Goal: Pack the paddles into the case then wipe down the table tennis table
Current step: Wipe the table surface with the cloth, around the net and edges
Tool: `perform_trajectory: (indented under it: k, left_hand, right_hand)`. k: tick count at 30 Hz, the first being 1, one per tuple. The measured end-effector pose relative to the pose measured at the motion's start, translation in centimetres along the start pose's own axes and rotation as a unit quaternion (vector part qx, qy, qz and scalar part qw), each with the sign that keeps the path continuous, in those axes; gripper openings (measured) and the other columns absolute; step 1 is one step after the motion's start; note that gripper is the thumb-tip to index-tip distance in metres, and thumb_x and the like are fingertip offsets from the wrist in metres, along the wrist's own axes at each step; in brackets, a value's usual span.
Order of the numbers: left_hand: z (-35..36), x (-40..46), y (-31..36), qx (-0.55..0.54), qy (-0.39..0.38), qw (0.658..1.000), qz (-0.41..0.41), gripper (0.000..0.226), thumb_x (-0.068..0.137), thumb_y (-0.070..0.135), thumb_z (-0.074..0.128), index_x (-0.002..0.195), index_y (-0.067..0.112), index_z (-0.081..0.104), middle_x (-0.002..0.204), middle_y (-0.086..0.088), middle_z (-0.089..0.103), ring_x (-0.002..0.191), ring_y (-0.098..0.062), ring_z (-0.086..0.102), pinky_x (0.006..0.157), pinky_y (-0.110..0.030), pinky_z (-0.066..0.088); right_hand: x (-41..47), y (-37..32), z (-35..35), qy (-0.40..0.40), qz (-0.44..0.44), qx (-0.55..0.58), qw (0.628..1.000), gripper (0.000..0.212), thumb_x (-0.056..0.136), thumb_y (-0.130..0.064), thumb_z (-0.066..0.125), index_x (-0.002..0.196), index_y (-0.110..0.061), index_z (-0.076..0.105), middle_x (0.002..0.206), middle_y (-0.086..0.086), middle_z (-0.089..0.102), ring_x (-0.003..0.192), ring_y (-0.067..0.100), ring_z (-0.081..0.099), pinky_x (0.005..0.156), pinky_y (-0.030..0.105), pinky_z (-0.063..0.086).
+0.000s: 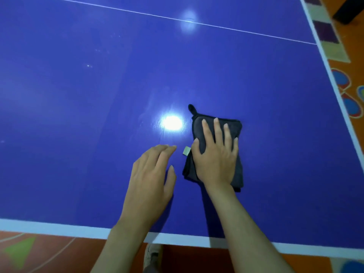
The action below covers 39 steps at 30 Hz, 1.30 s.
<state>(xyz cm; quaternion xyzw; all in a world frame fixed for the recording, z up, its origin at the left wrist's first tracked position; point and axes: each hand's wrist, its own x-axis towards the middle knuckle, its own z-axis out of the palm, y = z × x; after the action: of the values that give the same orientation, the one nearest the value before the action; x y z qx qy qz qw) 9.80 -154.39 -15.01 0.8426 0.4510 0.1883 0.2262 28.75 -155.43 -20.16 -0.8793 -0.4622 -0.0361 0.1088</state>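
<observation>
The table tennis table (78, 115) has a smooth, glossy blue top that throws back two bright lamp glares; faint smears and a few pale specks dull the sheen in places. Its white edge bands and centre line look painted, flat and matt. The folded wiping cloth (232, 131) near the right part of the near edge is dark, soft, matt fabric with a stitched hem, a hanging loop and a small pale sewn label (186, 150). The floor (49, 253) beyond the edges looks smooth with coloured printed patterns.
</observation>
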Motion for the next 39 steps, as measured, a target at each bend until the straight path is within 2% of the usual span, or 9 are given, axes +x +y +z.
perform_trajectory:
  k: [5, 13, 18, 21, 26, 31, 34, 37, 39]
  left_hand:
    - [0.4, 2.5, -1.8, 0.020, -0.002, 0.998, 0.065, 0.035, 0.100, 0.019, 0.052, 0.132, 0.016, 0.064, 0.138, 0.001, 0.059, 0.137, -0.022, 0.050, 0.109, -0.040, 0.041]
    - [1.1, 2.7, -1.1, 0.043, -0.011, 0.996, 0.074, 0.033, 0.100, 0.022, 0.052, 0.129, 0.017, 0.065, 0.136, -0.001, 0.060, 0.135, -0.024, 0.052, 0.107, -0.041, 0.042]
    - [1.7, 1.3, 0.8, 0.096, -0.028, 0.995, 0.021, 0.043, 0.099, 0.043, 0.049, 0.130, 0.018, 0.064, 0.140, -0.002, 0.056, 0.136, -0.026, 0.049, 0.106, -0.044, 0.041]
    - [1.9, -0.2, 2.6, 0.103, -0.021, 0.994, -0.008, 0.043, 0.098, 0.044, 0.049, 0.128, 0.018, 0.065, 0.141, -0.004, 0.056, 0.137, -0.028, 0.047, 0.103, -0.047, 0.043]
    - [2.1, -3.8, 6.0, 0.096, -0.016, 0.995, -0.014, 0.041, 0.097, 0.044, 0.047, 0.122, 0.018, 0.067, 0.140, -0.005, 0.057, 0.135, -0.029, 0.049, 0.102, -0.050, 0.045]
    - [3.2, -6.2, 8.2, 0.085, -0.008, 0.996, -0.024, 0.034, 0.098, 0.038, 0.052, 0.119, 0.017, 0.069, 0.141, -0.006, 0.056, 0.138, -0.028, 0.047, 0.104, -0.050, 0.044]
    - [3.9, -6.5, 8.6, 0.075, -0.017, 0.997, -0.019, 0.033, 0.098, 0.036, 0.051, 0.120, 0.017, 0.068, 0.144, -0.007, 0.054, 0.140, -0.028, 0.045, 0.105, -0.052, 0.044]
    - [4.5, -5.7, 8.6, 0.066, -0.010, 0.998, -0.012, 0.034, 0.100, 0.037, 0.046, 0.118, 0.019, 0.068, 0.144, -0.005, 0.054, 0.140, -0.027, 0.044, 0.105, -0.050, 0.044]
    - [4.8, -4.6, 8.4, 0.050, -0.003, 0.999, -0.016, 0.029, 0.099, 0.033, 0.051, 0.118, 0.019, 0.068, 0.144, -0.005, 0.054, 0.142, -0.026, 0.042, 0.104, -0.049, 0.043]
  right_hand:
    - [7.1, 1.0, 1.0, 0.007, 0.012, 0.006, 1.000, 0.062, 0.102, -0.053, 0.033, 0.161, -0.036, 0.037, 0.171, -0.003, 0.030, 0.158, 0.025, 0.023, 0.126, 0.058, 0.021]
    - [12.5, 3.0, 1.2, -0.021, -0.051, 0.021, 0.998, 0.064, 0.103, -0.055, 0.027, 0.163, -0.033, 0.032, 0.172, 0.000, 0.027, 0.160, 0.025, 0.018, 0.128, 0.057, 0.017]
    - [8.3, 3.6, 0.5, -0.026, -0.051, 0.021, 0.998, 0.059, 0.108, -0.047, 0.031, 0.164, -0.032, 0.030, 0.173, 0.001, 0.024, 0.160, 0.025, 0.017, 0.128, 0.055, 0.017]
    - [2.4, 4.4, -0.8, -0.018, -0.057, 0.018, 0.998, 0.062, 0.104, -0.048, 0.026, 0.163, -0.030, 0.034, 0.171, 0.002, 0.029, 0.158, 0.027, 0.023, 0.127, 0.055, 0.021]
    - [-9.5, 6.7, -3.0, -0.033, -0.059, 0.022, 0.997, 0.061, 0.107, -0.046, 0.034, 0.165, -0.030, 0.028, 0.173, 0.002, 0.023, 0.160, 0.027, 0.019, 0.126, 0.056, 0.023]
    - [-17.9, 9.2, -4.2, -0.037, -0.052, 0.032, 0.997, 0.065, 0.102, -0.043, 0.037, 0.165, -0.030, 0.029, 0.173, 0.002, 0.022, 0.160, 0.026, 0.021, 0.123, 0.059, 0.031]
    - [-17.4, 10.0, -4.4, -0.038, -0.059, 0.030, 0.997, 0.067, 0.098, -0.042, 0.040, 0.164, -0.031, 0.032, 0.172, 0.002, 0.025, 0.159, 0.027, 0.024, 0.122, 0.060, 0.032]
    - [-13.8, 10.2, -4.0, -0.043, -0.042, 0.029, 0.998, 0.068, 0.099, -0.045, 0.038, 0.165, -0.033, 0.028, 0.173, 0.000, 0.022, 0.160, 0.027, 0.020, 0.125, 0.061, 0.024]
    - [-10.7, 10.5, -3.6, -0.042, -0.039, 0.023, 0.998, 0.067, 0.100, -0.047, 0.034, 0.165, -0.034, 0.025, 0.174, 0.000, 0.020, 0.161, 0.026, 0.018, 0.126, 0.061, 0.020]
